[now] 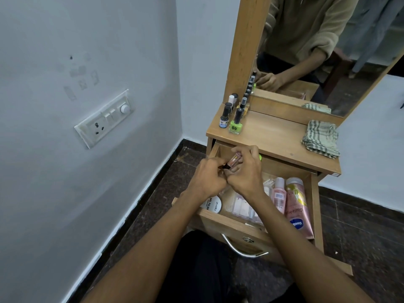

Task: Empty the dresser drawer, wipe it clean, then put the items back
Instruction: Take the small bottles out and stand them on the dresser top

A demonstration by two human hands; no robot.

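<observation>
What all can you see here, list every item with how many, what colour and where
nail polish bottles: about five, one green, the others dark-capped, on the dresser top's left end
checked cloth: one, green and cream, folded on the dresser top's right end
drawer: one, wooden, pulled open, metal handle in front
Vaseline tube: one, pink, lying along the drawer's right side
pink bottle: one, beside the tube, in the drawer
round Zudio tub: one, white lid, drawer's front left
clear packets: several, count unclear, drawer's middle
mirror: one, wood-framed, behind the dresser top
switchboard: one, white, on the left wall
small bottle: one, pinkish, held over the drawer
left hand: grips the small bottle's dark cap end
right hand: holds the small bottle's body
</observation>
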